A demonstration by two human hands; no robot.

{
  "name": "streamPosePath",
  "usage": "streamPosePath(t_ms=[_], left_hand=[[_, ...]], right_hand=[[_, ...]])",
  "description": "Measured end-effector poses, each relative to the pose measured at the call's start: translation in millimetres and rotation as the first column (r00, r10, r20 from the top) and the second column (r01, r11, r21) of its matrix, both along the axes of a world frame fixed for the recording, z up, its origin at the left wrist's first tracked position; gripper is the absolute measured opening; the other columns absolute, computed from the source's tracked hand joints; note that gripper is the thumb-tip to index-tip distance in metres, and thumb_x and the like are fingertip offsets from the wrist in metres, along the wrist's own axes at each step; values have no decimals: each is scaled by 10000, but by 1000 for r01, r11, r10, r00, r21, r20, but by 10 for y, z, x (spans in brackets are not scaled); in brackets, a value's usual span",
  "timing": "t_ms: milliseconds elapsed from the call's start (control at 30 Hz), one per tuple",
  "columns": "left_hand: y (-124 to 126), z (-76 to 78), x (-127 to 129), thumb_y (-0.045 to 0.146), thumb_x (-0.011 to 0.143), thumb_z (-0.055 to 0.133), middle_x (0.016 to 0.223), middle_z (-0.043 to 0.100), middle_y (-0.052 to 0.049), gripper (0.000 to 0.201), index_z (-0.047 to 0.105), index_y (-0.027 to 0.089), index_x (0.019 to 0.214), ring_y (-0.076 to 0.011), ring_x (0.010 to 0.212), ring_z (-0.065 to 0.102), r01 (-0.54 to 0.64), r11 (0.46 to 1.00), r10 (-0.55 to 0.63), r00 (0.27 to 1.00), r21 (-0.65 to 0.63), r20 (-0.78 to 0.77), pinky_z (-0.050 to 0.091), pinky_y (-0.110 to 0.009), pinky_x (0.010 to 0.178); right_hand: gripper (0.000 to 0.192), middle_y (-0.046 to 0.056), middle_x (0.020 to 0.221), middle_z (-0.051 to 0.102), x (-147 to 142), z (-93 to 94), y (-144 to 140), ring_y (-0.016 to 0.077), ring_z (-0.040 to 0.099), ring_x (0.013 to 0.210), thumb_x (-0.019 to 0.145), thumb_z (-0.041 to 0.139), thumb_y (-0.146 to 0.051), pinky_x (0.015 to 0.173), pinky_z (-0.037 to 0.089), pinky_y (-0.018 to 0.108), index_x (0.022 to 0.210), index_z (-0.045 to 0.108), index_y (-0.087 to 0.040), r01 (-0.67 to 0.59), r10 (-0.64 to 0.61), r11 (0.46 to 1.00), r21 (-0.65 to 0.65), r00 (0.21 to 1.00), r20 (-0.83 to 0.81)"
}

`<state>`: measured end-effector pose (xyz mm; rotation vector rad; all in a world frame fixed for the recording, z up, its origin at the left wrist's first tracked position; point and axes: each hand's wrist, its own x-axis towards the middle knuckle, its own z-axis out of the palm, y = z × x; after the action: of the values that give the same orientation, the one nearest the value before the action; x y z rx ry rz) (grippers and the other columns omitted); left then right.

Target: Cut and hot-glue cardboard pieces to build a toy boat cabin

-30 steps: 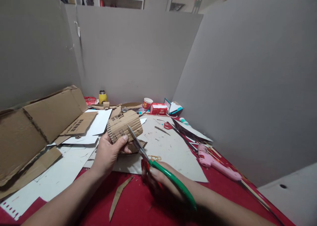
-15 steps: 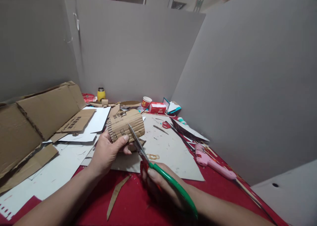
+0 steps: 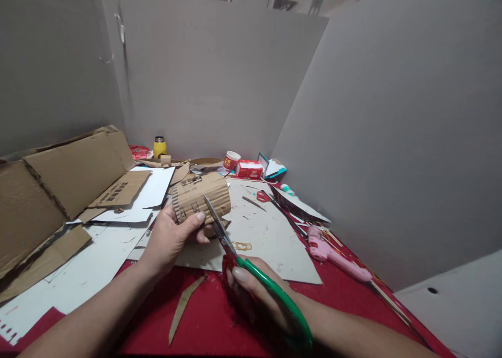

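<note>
The left hand (image 3: 168, 237) pinches a curved piece of corrugated cardboard (image 3: 202, 201), raised just above the table (image 3: 219, 316). The right hand (image 3: 254, 290) is closed through the green handles of the scissors (image 3: 239, 258), whose parted blades bite the cardboard's lower right edge. A pink glue gun (image 3: 333, 253) lies to the right.

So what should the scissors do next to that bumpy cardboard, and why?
Probably close the blades a little further along the cardboard piece. The left hand grips it off the table, thumb on its lower edge, and the green-handled scissors in the right hand already have their blades against that edge, so a short snip seems the likely next step.
</note>
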<state>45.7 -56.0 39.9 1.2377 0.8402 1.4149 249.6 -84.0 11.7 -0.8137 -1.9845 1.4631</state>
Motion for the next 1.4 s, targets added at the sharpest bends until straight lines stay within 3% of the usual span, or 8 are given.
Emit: streamPosePath(t_ms=[300,467,633,900,1133,1267,1400], left_hand=[[30,40,-53,248,731,799,798,700,-11,344,624,156,1012,-111,608,621,119,991,-116,992,-64,53,566,-220,578],[76,55,-125,240,743,793,795,698,-3,358,641,164,1058,-100,601,613,131,990,-129,991,-55,44,578,-222,580],[122,37,-162,258,709,817,896,727,-57,377,670,148,1038,-127,652,640,130,988,-129,991,-85,23,580,-248,594],[120,39,-160,272,678,827,737,703,-28,272,712,137,885,-102,522,600,95,991,-95,995,-94,10,526,-223,523],[141,35,-191,290,692,816,816,704,-40,242,738,152,874,-144,655,604,-14,996,13,1000,-83,-15,533,-262,611],[116,25,-193,271,715,808,784,690,-20,202,756,161,876,-146,754,593,-103,994,103,995,-44,-10,488,-229,711],[95,40,-191,268,698,822,735,672,8,191,759,171,850,-107,674,543,-162,986,164,985,-32,60,452,-189,629]], right_hand=[[591,-23,439,422,-20,-80,11,110,414,390,930,336,-656,408,321,242,603,485,-187,0,-20,989,-149,990,-137],[554,-25,425,450,0,-69,35,114,434,379,937,364,-631,409,347,242,644,509,-184,-8,-29,981,-193,982,-188],[510,-40,413,441,5,-86,46,112,433,376,938,393,-612,406,340,233,696,515,-180,14,-57,978,-207,977,-203],[518,-61,421,410,-11,-76,18,95,388,357,928,394,-631,375,314,218,676,488,-188,4,-52,973,-232,978,-202],[554,-36,487,465,14,-112,86,111,451,415,904,368,-684,415,359,223,812,521,-160,-54,14,968,-244,987,-161],[576,-6,619,489,53,-115,119,114,477,521,919,353,-675,504,422,242,915,546,-132,-82,53,970,-228,990,-131],[542,15,695,492,114,-47,131,130,493,623,953,312,-637,609,446,259,922,534,-144,-123,113,980,-158,991,-68]])
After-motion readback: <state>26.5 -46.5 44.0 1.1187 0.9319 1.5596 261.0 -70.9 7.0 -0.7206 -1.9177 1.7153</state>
